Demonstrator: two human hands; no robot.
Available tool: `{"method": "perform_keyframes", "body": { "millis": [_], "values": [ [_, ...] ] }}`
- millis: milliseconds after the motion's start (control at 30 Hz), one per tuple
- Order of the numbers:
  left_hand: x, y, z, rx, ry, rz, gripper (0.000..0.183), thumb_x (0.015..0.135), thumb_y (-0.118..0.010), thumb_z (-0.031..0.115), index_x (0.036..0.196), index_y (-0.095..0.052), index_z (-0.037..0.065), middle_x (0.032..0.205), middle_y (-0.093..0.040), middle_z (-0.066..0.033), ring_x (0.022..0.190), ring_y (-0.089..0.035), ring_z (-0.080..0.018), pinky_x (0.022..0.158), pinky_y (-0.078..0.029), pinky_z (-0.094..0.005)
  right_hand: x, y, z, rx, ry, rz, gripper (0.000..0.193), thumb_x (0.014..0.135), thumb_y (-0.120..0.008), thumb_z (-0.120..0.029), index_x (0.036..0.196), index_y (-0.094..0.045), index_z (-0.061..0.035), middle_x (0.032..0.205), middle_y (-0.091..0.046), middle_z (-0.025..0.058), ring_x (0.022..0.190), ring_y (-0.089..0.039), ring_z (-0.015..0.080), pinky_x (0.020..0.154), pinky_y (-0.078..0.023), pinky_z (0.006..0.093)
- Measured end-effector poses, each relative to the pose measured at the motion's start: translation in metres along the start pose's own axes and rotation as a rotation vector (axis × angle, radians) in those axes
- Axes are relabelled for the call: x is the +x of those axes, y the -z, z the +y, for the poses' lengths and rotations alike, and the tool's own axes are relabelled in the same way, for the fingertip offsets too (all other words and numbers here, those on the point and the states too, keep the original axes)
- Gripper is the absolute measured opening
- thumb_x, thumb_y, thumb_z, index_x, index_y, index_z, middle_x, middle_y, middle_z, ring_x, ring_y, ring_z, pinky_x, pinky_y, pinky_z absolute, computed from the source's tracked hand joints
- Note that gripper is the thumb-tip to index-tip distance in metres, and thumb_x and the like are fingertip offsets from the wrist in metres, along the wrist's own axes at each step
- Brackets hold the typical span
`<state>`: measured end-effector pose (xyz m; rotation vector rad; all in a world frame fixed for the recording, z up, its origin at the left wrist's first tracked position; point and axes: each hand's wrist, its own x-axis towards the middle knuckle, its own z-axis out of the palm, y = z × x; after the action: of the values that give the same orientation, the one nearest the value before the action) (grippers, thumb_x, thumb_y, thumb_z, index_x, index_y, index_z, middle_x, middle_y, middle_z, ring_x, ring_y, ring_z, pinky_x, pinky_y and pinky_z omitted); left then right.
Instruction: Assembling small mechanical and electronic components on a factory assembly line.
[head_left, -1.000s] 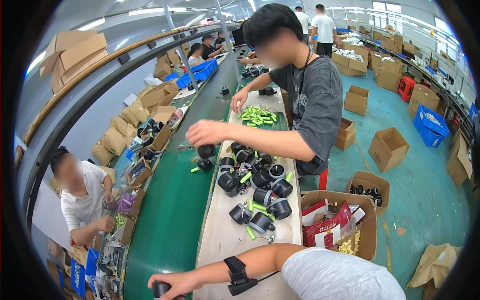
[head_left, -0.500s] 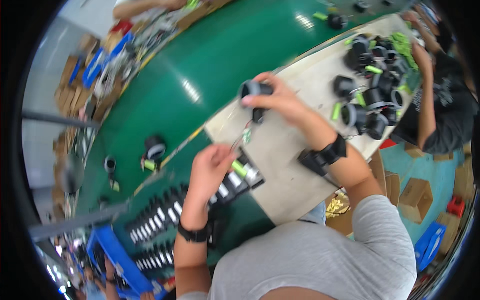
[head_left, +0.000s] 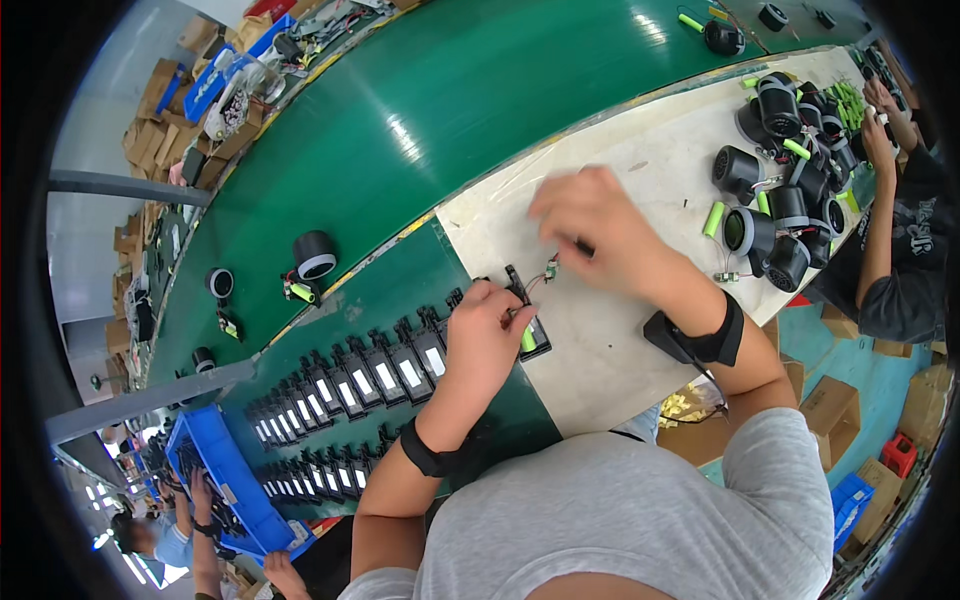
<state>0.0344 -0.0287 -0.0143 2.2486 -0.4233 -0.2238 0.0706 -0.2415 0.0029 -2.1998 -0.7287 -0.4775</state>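
My left hand (head_left: pixel 482 338) pinches thin wires just above the end of a black housing (head_left: pixel 543 350). A light-green battery (head_left: pixel 528 340) lies in that housing. The wires run to a small green circuit board (head_left: pixel 551 268), which sits between my two hands. My right hand (head_left: pixel 605 240) is smeared by motion above the pale board. Its fingers curl inward, and a small dark part (head_left: pixel 585 247) shows among them. What that part is, I cannot make out.
Black housings with white labels (head_left: pixel 385 375) stand in rows to the left. Black cylindrical units (head_left: pixel 787 205) with green batteries pile up at right. More cylinders (head_left: pixel 314 255) rest on the green belt (head_left: pixel 400 190). A blue bin (head_left: pixel 235 490) stands lower left. Another person's arms (head_left: pixel 880 200) work far right.
The black cylinder with a grey ring that my right hand held no longer shows. My right hand has turned and curled. My left hand has come closer to the housing. The view has shifted.
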Motion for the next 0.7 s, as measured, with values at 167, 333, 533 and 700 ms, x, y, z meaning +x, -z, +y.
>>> {"method": "perform_keyframes", "body": {
  "millis": [167,333,533,700],
  "values": [
    [-0.007,0.002,0.0,0.257,-0.094,0.107,0.033,0.069,-0.081,0.022,0.087,-0.064,0.001,0.089,-0.055,-0.0114,0.068,-0.06,-0.028,0.058,-0.049,-0.0361,-0.02,-0.016,-0.019,-0.136,0.011,-0.413,0.024,0.063,-0.064,0.003,0.083,-0.06,-0.009,0.087,-0.059,0.0031,0.092,-0.058,0.0223,0.103,-0.029,0.0478],
    [-0.016,0.023,0.003,0.176,-0.078,0.237,0.049,0.065,-0.085,0.025,0.1,-0.062,0.001,0.093,-0.055,-0.0115,0.076,-0.058,-0.0271,0.066,-0.05,-0.036,-0.016,-0.017,-0.014,-0.08,0.026,-0.46,0.025,0.065,-0.063,0.005,0.087,-0.062,-0.0061,0.089,-0.059,0.0057,0.09,-0.057,0.0247,0.096,-0.038,0.038],
    [-0.006,0.031,-0.001,0.106,-0.141,0.219,0.079,0.067,-0.084,0.024,0.129,-0.043,-0.004,0.111,-0.055,-0.0187,0.103,-0.05,-0.0339,0.089,-0.043,-0.0409,-0.002,-0.019,-0.012,0.327,0.003,-0.368,0.028,0.066,-0.061,0.01,0.091,-0.062,-0.0045,0.099,-0.058,0.0093,0.092,-0.057,0.0294,0.079,-0.046,0.0351],
    [0.013,0.013,-0.018,-0.18,-0.087,0.151,0.075,0.074,-0.079,0.013,0.135,-0.037,-0.002,0.11,-0.059,-0.0122,0.098,-0.056,-0.0229,0.087,-0.046,-0.0334,0.026,-0.005,-0.018,0.498,-0.052,-0.15,0.028,0.072,-0.063,0.008,0.096,-0.064,-0.005,0.098,-0.062,0.0099,0.084,-0.064,0.0255,0.067,-0.051,0.0318]
  ]
}}
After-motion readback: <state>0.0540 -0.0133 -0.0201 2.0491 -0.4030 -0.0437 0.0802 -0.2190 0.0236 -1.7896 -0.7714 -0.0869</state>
